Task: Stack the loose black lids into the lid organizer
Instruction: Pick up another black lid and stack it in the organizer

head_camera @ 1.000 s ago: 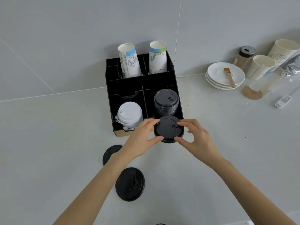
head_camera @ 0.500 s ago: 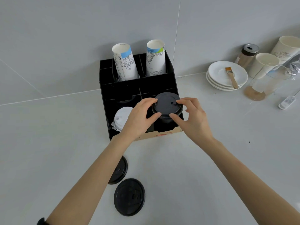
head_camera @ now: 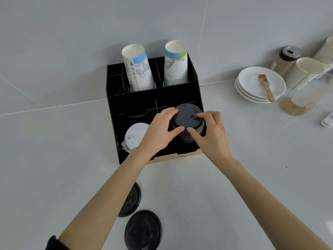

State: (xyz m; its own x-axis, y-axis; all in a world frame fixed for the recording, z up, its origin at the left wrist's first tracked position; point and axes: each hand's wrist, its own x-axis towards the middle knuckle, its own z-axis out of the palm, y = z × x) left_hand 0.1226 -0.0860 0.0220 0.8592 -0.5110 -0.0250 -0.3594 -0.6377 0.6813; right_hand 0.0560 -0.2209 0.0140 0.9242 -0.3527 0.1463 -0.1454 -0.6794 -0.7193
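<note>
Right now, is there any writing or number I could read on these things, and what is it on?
"88": possibly, small print on the blue-banded paper cup, uncertain.
Green-banded paper cup: line drawings, print too small.
Organizer cardboard edge: red marks, unreadable.
Black lids: none legible.

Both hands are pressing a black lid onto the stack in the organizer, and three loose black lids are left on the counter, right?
Not quite: the head view shows two loose black lids on the counter, not three. Both the left hand and right hand do hold a black lid on the organizer stack.
</note>
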